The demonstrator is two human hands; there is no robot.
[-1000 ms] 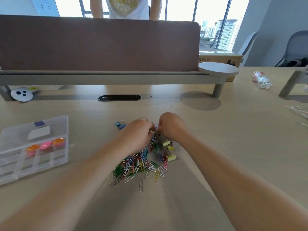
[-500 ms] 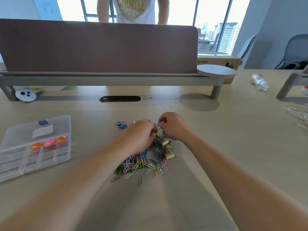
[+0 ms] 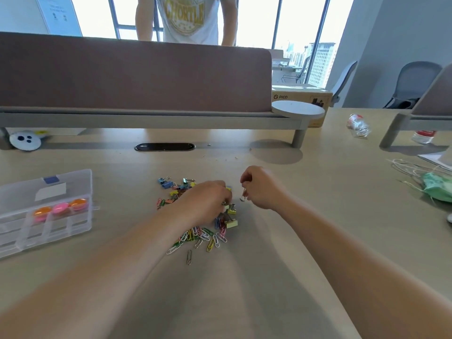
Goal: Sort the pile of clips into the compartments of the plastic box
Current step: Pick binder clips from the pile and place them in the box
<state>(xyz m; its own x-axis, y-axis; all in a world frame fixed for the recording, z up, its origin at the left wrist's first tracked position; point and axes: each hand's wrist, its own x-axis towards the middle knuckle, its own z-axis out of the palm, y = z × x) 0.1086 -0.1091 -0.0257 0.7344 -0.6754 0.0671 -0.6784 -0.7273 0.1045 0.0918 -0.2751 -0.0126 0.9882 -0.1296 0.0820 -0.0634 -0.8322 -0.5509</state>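
A pile of clips (image 3: pixel 203 236) lies mid-table: coloured paper clips at the near side, small binder clips (image 3: pixel 231 222) in yellow and blue further back. My left hand (image 3: pixel 206 201) rests fingers-down on the pile and hides its middle; what it grips is hidden. Just right of the pile, my right hand (image 3: pixel 260 187) pinches a small metal clip (image 3: pixel 243 195) that hangs from the fingertips above the table. The clear plastic box (image 3: pixel 29 231) sits at the left with its lid open; orange and pink round pieces (image 3: pixel 60 207) fill three compartments.
A desk divider (image 3: pixel 137 77) on a grey rail closes off the back, with a person standing behind it. A cable slot (image 3: pixel 165 146) is in the table. At the right lie a crushed bottle (image 3: pixel 358 126), white cords and a green mask (image 3: pixel 437 189).
My hands, joined over the back of the pile, have separated. The right hand has pulled rightward and up with a small clip; the left hand has dropped onto the pile.
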